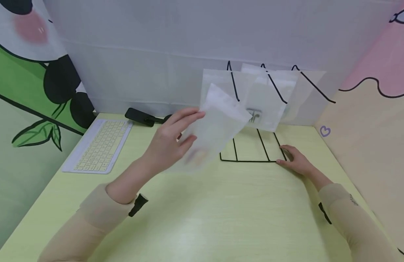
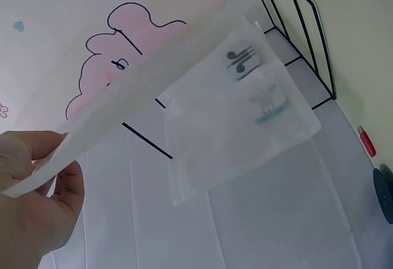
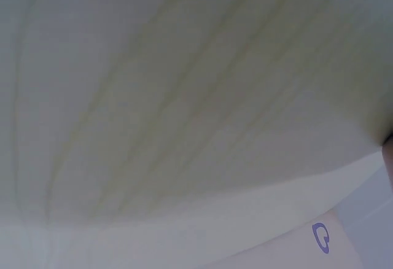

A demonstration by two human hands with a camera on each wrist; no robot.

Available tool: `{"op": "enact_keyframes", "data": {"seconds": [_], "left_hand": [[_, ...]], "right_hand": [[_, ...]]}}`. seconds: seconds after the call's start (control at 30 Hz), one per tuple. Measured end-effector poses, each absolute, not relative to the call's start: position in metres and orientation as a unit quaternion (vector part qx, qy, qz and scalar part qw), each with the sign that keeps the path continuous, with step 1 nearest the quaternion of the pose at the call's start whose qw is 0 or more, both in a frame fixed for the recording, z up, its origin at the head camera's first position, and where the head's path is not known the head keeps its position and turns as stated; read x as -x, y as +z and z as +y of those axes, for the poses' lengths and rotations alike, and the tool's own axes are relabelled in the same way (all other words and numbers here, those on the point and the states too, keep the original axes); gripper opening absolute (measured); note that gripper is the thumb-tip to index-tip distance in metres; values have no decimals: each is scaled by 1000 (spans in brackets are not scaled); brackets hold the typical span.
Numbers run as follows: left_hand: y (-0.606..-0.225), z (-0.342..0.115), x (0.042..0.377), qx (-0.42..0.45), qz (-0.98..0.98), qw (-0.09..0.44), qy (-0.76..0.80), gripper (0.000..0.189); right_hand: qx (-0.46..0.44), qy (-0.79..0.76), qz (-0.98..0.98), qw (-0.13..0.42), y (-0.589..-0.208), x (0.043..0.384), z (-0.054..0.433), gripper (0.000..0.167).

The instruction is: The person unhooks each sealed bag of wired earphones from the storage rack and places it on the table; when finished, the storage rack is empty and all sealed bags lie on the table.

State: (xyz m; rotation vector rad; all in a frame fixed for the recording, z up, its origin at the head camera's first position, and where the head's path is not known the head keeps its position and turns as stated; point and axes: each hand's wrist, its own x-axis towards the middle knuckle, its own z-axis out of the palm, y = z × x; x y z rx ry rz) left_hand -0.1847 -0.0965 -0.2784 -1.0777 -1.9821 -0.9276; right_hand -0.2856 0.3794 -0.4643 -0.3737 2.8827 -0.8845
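Observation:
My left hand (image 1: 172, 142) pinches the edge of a translucent frosted plastic pouch (image 1: 221, 122) between thumb and fingers, holding it tilted above the table. A faint coloured patch shows at the pouch's lower end. In the left wrist view the same pouch appears nearly edge-on. Just beyond it stands a black wire rack (image 1: 251, 161) with slanted wires. More frosted pouches stand among those wires; one pouch (image 1: 270, 98) has a dark printed mark or item showing through. At the rack's front right corner, my right hand (image 1: 297, 160) grips the base wire. The right wrist view shows almost none of that hand.
A white keyboard (image 1: 100, 145) lies on the left of the pale wooden table (image 1: 202, 222). Behind it, near the back wall, is a black object (image 1: 139, 116) with a handle-like part. A small red item (image 2: 366, 141) shows in the left wrist view. Printed cloth walls enclose the sides.

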Motion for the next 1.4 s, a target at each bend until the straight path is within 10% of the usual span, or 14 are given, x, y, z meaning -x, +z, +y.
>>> {"op": "enact_keyframes", "data": {"seconds": [0.73,1.4], "left_hand": [[-305,-189,170,248,-848,251,-395,62],[-379,-261,228,155,-905,151,-366,65]], "right_hand": [[134,-289,946,64,-473,286,387,80],[131,-288,946,67,-472,289,387,81]]}}
